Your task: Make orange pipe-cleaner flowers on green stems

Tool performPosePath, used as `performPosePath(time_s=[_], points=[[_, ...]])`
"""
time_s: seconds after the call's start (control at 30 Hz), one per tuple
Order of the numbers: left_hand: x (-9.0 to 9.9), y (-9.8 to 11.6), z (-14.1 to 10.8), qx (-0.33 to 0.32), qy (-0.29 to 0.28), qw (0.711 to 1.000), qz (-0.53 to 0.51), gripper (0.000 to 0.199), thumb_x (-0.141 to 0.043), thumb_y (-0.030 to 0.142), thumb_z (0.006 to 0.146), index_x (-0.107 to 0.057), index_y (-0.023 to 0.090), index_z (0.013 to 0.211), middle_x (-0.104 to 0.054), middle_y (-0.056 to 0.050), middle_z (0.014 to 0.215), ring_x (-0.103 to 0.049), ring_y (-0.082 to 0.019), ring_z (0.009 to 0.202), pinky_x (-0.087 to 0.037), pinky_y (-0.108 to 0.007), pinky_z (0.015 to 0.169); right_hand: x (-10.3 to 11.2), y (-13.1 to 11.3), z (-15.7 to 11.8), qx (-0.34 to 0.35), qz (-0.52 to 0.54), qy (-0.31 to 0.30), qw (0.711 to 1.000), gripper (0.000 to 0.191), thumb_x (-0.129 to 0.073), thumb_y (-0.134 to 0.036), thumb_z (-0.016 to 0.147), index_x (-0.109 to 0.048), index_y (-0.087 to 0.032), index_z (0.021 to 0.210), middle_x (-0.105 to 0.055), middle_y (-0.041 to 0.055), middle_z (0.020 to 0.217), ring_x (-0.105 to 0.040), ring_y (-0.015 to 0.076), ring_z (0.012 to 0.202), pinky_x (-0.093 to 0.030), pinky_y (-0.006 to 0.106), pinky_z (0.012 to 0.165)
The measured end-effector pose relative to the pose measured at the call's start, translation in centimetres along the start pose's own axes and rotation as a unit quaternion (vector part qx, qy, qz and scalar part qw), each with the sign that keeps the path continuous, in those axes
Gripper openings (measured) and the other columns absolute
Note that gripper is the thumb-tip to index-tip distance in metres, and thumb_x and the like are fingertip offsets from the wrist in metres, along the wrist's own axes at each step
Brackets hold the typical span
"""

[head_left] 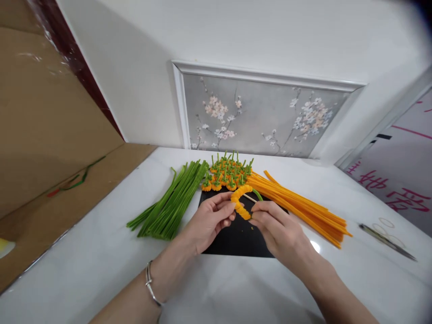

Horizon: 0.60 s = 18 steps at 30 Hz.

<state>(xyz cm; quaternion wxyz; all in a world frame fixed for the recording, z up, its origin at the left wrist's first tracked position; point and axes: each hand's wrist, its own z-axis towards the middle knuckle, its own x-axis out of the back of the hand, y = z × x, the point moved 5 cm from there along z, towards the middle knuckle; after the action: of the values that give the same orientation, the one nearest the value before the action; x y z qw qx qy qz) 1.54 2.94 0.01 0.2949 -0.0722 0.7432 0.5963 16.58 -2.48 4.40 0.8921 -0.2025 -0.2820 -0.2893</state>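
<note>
An orange pipe cleaner coil (238, 203), bent into a curve, is held between my two hands over the black mat (229, 243). My left hand (214, 218) pinches its left side with thumb and fingers. At its lower right end my right hand (278, 225) is closed, fingertips pressed together. A green pipe cleaner (257, 194) arcs from the coil's upper end towards the right hand. Beside it a thin pale stick (249, 198) runs to the right fingers; whether they grip it is hidden.
Several small orange pumpkins with green stems (229, 173) stand behind the hands. Green pipe cleaners (172, 202) lie in a bundle at left, orange pipe cleaners (300, 204) at right. Farther right are tweezers (388, 242) and rubber bands (386, 222). Cardboard (60, 112) borders the left side.
</note>
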Motion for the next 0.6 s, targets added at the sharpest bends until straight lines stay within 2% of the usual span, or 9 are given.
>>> performPosePath(time_s=[0.13,0.43,0.53,0.6], points=[[-0.1,-0.4,-0.1,0.002,0.023,0.999,-0.042,0.031,-0.079,0.015,0.071,-0.066,0.015,0.099,-0.067,-0.001,0.078,-0.062,-0.006,0.06,-0.054,-0.015,0.059,-0.3,-0.4,-0.2,-0.002,-0.002,-0.013,1.0,0.017,-0.049,-0.011,0.091,-0.057,-0.018,0.106,-0.063,0.0112,0.102,-0.064,0.0196,0.095,-0.057,0.033,0.082],[-0.6,-0.3,-0.4,-0.001,0.018,0.999,-0.036,0.023,-0.077,0.015,0.073,-0.066,0.015,0.093,-0.067,-0.001,0.079,-0.064,-0.007,0.064,-0.055,-0.015,0.062,-1.1,-1.5,-0.2,-0.009,0.005,-0.014,1.0,0.022,-0.049,-0.009,0.09,-0.055,-0.019,0.108,-0.066,0.0106,0.099,-0.065,0.0197,0.09,-0.056,0.033,0.079],[-0.4,0.7,-0.3,-0.039,-0.014,0.999,0.002,0.026,-0.073,0.021,0.077,-0.065,0.019,0.101,-0.067,-0.002,0.082,-0.065,-0.01,0.068,-0.057,-0.02,0.065,-0.6,-0.8,-0.1,-0.04,0.032,-0.007,0.999,0.019,-0.049,-0.011,0.09,-0.058,-0.02,0.105,-0.067,0.0069,0.09,-0.065,0.0168,0.078,-0.056,0.029,0.072],[-0.4,1.9,-0.4,-0.087,-0.051,0.991,0.086,0.043,-0.072,0.019,0.078,-0.06,0.027,0.118,-0.067,-0.006,0.103,-0.066,-0.015,0.082,-0.057,-0.025,0.07,0.0,0.2,-0.2,-0.082,0.064,0.003,0.995,0.014,-0.053,-0.013,0.089,-0.06,-0.02,0.1,-0.067,0.004,0.085,-0.065,0.015,0.073,-0.055,0.026,0.068]])
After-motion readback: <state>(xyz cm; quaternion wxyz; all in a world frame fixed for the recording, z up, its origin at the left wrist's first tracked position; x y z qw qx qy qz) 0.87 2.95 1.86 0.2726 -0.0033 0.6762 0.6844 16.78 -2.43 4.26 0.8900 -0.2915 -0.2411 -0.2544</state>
